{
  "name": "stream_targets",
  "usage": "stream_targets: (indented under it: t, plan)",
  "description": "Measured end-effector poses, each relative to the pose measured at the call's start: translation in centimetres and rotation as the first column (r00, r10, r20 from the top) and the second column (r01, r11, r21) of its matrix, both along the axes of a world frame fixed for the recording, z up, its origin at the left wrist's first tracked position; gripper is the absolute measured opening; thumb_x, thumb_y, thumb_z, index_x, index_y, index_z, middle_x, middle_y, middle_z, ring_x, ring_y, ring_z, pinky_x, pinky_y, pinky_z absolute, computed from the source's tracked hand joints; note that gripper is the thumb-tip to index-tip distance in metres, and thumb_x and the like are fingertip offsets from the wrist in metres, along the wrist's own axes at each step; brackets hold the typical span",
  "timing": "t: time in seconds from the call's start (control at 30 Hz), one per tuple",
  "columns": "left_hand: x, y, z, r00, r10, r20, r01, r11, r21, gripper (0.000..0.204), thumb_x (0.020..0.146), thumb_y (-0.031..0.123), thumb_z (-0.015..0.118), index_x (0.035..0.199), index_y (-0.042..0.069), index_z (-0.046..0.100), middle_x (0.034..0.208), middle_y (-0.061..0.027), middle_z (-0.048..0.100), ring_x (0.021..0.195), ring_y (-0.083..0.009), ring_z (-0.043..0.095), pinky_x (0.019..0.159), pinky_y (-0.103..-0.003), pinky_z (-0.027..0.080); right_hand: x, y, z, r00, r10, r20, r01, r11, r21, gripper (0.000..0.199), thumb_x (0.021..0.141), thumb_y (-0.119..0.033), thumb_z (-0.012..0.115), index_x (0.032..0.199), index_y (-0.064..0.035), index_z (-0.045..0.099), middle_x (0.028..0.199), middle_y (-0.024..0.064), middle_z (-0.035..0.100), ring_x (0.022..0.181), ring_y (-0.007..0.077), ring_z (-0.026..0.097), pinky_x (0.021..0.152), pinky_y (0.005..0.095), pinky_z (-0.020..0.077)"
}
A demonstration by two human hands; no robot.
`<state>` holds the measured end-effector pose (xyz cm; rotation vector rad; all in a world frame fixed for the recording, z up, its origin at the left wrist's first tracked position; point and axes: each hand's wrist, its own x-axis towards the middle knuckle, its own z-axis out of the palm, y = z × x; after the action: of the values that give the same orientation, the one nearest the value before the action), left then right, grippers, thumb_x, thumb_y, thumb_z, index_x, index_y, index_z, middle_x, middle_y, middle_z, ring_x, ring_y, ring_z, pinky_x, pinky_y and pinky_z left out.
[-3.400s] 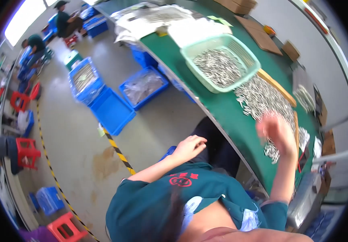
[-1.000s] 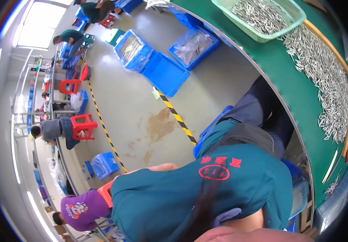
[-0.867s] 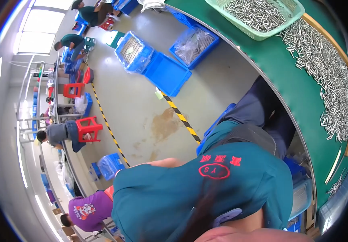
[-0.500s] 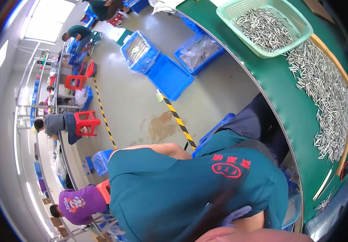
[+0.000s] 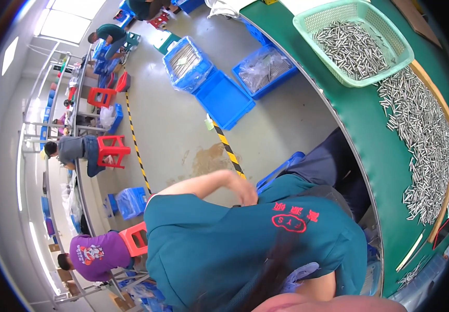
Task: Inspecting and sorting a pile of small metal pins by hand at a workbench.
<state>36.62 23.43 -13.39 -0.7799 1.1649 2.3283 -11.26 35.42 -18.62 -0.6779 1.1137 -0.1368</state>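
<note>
My left arm is bent across the front of my dark teal shirt (image 5: 224, 244). My left hand (image 5: 248, 194) is at my waist, its fingers bent and pressed together, their tips partly hidden by the shirt. Beside them shows a small dark bit I cannot make out. My right hand is out of sight; only a stretch of arm (image 5: 324, 287) shows below the right sleeve. Well away to the right, a pale green plastic basket (image 5: 357, 82) holds small silvery metal pins (image 5: 352, 49). More such pins (image 5: 427, 151) lie heaped on the green tabletop (image 5: 375, 140).
Wooden strips (image 5: 435, 101) border the pin heap. Blue crates (image 5: 264, 73) with plastic liners and a flat blue lid (image 5: 226, 101) lie on the floor. Striped tape (image 5: 226, 145) crosses the floor. At left, people sit at benches near red stools (image 5: 112, 151).
My left hand has come into view at the waist, with the forearm raised higher. The whole view has shifted slightly, so the basket and table sit a little lower and farther right.
</note>
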Motion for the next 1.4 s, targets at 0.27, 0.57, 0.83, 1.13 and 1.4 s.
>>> stream_targets:
  t: [0.27,0.57,0.83,1.13,1.4]
  plan:
    - [-12.9,-7.4,3.3,0.948,0.288,-0.136,-0.319,0.859,-0.401,0.029,0.085,0.030,0.056,0.097,0.004,0.060,0.085,-0.0020,0.063,0.071,-0.0107,0.059,0.066,-0.024,0.047,0.0,-0.9,0.1,1.000,-0.015,0.001,0.015,1.000,0.009,0.027,0.092,-0.026,0.046,0.101,-0.0032,0.056,0.075,-0.0011,0.056,0.067,0.0040,0.050,0.057,0.0192,0.0417]
    - [-17.7,-8.0,2.8,0.980,0.197,0.039,-0.083,0.570,-0.817,0.057,0.081,0.054,0.048,0.105,0.004,0.055,0.091,-0.0123,0.058,0.096,-0.0258,0.054,0.084,-0.035,0.042,0.4,-1.9,0.1,0.999,-0.046,0.006,0.045,0.999,0.020,0.027,0.092,-0.026,0.046,0.102,-0.0032,0.056,0.075,-0.0014,0.056,0.067,0.0038,0.050,0.056,0.0191,0.0415]
    - [-18.9,-8.9,3.8,0.984,-0.014,0.178,0.143,0.658,-0.739,0.064,0.085,0.060,0.032,0.107,0.005,0.057,0.105,-0.0192,0.058,0.102,-0.0353,0.051,0.089,-0.040,0.039,0.2,0.1,1.4,0.982,-0.190,-0.019,0.191,0.981,0.017,0.027,0.092,-0.027,0.046,0.102,-0.0032,0.056,0.075,-0.0016,0.056,0.067,0.0036,0.049,0.056,0.0191,0.0413]
    - [-18.3,-7.5,2.2,0.982,0.138,0.130,0.001,0.682,-0.731,0.061,0.086,0.055,0.036,0.114,0.004,0.053,0.108,-0.0177,0.057,0.104,-0.0306,0.053,0.090,-0.036,0.039,2.1,-1.4,7.9,0.832,-0.529,-0.166,0.492,0.843,-0.216,0.034,0.093,-0.029,0.043,0.115,-0.0042,0.049,0.076,-0.0053,0.051,0.066,0.0028,0.045,0.057,0.0192,0.0396]
    - [-18.3,-7.4,1.8,0.982,0.172,0.075,-0.071,0.707,-0.704,0.066,0.084,0.057,0.037,0.111,0.000,0.054,0.108,-0.0209,0.056,0.102,-0.0321,0.053,0.089,-0.037,0.039,2.0,-1.1,6.5,0.827,-0.543,-0.144,0.464,0.805,-0.371,0.037,0.093,-0.030,0.041,0.120,-0.0043,0.044,0.090,-0.0017,0.048,0.080,0.0068,0.043,0.068,0.0214,0.0365]
